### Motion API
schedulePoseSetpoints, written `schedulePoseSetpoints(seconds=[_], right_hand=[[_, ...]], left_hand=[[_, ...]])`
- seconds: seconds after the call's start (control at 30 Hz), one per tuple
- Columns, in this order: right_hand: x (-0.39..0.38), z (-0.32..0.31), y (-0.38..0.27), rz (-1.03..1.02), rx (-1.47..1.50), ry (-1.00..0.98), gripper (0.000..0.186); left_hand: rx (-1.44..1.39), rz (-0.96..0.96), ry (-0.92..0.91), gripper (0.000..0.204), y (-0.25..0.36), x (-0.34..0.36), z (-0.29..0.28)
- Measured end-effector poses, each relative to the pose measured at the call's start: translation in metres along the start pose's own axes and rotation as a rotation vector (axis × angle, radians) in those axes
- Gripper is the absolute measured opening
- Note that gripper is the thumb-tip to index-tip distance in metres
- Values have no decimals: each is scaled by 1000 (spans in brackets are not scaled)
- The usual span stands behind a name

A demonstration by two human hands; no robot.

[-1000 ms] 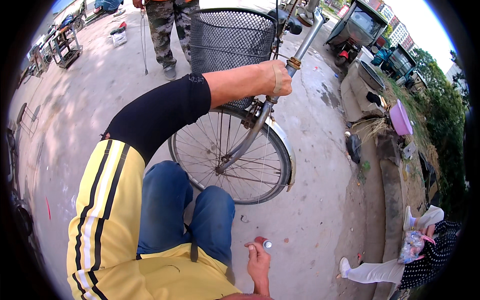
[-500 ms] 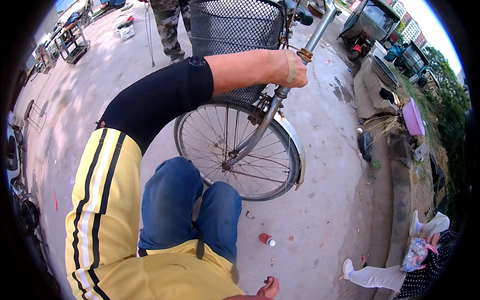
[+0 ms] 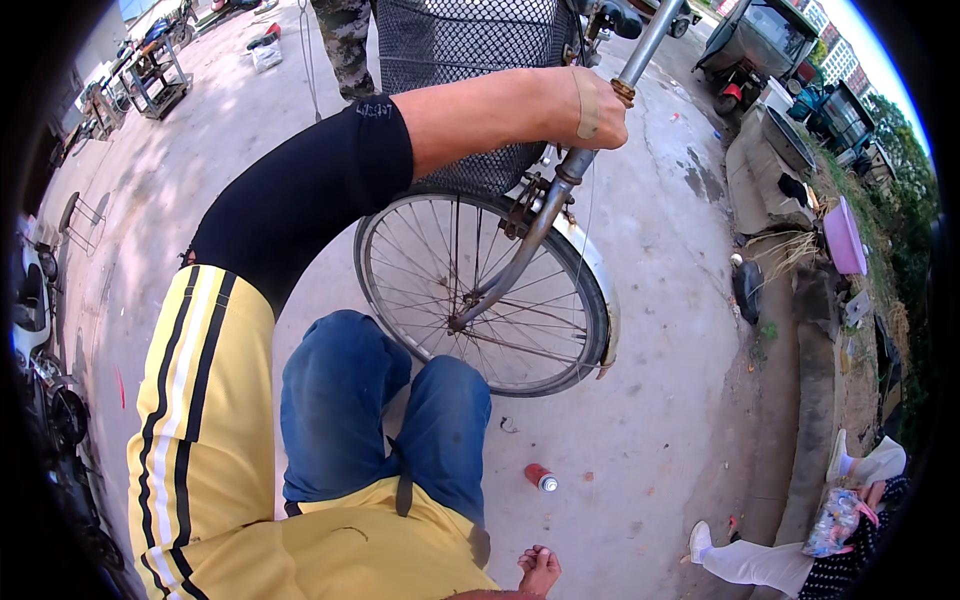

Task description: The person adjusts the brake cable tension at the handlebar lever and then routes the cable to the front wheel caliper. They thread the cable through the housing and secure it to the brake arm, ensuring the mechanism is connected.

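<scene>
My left hand is wrapped round the bicycle's metal tube just above the front fork. The arm reaches across in front of the black mesh basket. Below it, the spoked front wheel stands on the concrete, turned sideways to my knees, with a worn pale mudguard along its right side. Low in view, near my right hip, my right hand has its fingers curled in; anything inside them is too small to make out. A red can lies on the ground beyond it.
On the right a person sits holding a clear plastic bag, near a stone kerb and a pink basin. Legs in camouflage trousers stand behind the basket. Parked vehicles are at the far right, motorbikes at the left.
My left hand and the bicycle sit slightly higher and further right in view. My right hand has risen a little, showing more of its curled fingers. The surroundings have shifted slightly right.
</scene>
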State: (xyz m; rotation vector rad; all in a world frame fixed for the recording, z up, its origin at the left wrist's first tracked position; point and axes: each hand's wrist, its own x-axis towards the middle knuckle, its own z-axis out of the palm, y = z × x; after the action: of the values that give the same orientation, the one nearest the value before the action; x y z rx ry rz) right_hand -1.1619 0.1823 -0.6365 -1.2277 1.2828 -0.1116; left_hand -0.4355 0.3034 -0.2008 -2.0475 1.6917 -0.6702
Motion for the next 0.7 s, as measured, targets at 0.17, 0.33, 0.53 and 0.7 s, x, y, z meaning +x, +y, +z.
schedulePoseSetpoints(seconds=[0.17,0.33,0.53,0.7], right_hand=[[-28,107,-216,-416,659,-273,14],[-32,147,-390,-973,727,-368,17],[-55,191,-539,-1470,694,-522,22],[-34,259,-593,-1460,554,-546,21]], left_hand=[[-59,-16,0,8,-1,5,-3],[-75,-32,-6,9,4,13,-12],[-115,7,18,6,-5,9,-3],[-138,4,-12,5,-4,9,-1]])
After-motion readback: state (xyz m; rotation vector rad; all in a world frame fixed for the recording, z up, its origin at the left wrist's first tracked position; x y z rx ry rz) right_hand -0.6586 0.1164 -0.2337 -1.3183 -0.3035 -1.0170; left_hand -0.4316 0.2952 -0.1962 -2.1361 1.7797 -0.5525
